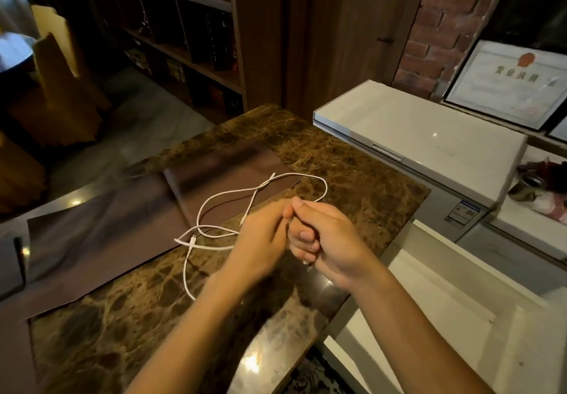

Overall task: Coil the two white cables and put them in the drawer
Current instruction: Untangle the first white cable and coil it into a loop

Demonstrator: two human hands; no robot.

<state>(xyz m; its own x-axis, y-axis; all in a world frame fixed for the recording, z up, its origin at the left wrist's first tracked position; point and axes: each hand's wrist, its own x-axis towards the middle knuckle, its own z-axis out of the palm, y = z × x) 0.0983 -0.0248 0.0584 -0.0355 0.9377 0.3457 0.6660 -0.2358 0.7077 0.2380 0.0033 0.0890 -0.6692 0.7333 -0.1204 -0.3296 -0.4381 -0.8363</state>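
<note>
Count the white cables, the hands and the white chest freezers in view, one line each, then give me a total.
white cables: 2
hands: 2, the left hand and the right hand
white chest freezer: 1
Total: 5

From here I see the two white cables as thin cords lying uncoiled in wide, loose loops that cross one another on the brown marbled counter, their far bends resting on a dark mat. One plug lies at the left crossing, and one strand trails off toward the near edge (I cannot tell which strand belongs to which cable). The far loop runs in behind the right hand, and a white tip pokes out below its curled fingers.
</note>
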